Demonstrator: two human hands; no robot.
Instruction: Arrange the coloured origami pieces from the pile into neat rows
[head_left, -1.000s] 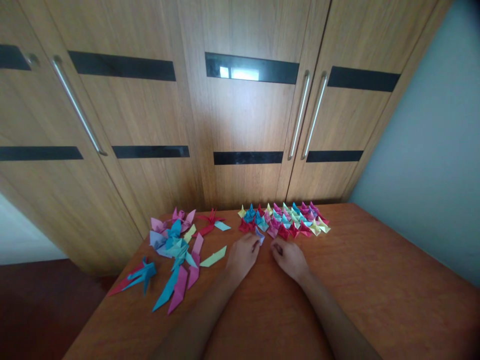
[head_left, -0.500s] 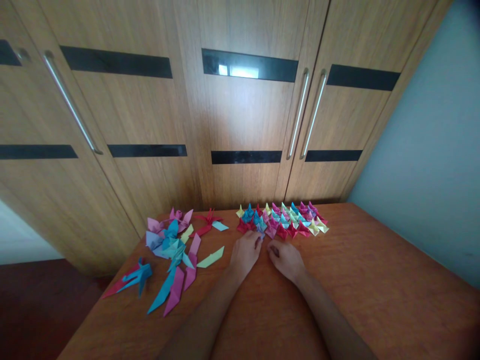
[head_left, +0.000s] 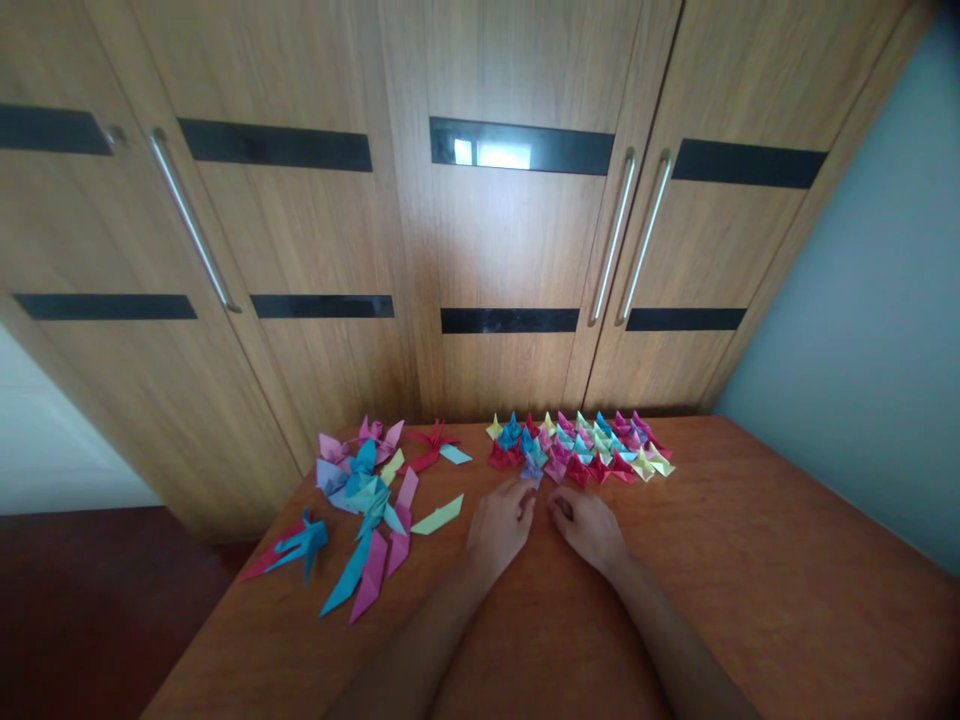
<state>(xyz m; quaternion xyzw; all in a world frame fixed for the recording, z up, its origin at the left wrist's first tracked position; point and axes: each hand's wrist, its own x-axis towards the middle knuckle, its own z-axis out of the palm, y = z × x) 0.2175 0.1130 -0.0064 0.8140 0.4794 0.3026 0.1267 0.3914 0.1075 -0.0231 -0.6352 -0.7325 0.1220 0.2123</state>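
Note:
My left hand rests on the table just in front of a small purple folded-paper piece, its fingers curled in. The fingertips lie very close to that piece; whether they touch it I cannot tell. Beside it, my right hand lies with fingers curled and thumb drawn in, holding nothing that shows. Beyond both hands, several small pointed origami pieces in pink, red, blue, green and yellow stand in close rows. Among the front ones are a red piece and a yellow piece.
On the left of the wooden table lies a loose pile of larger folded paper, with a blue origami crane and a pale green strip. A wooden wardrobe stands behind, and a pale wall on the right.
My left hand has drawn back a little from the purple piece, which now shows more fully at the front of the rows. The whole view has shifted slightly.

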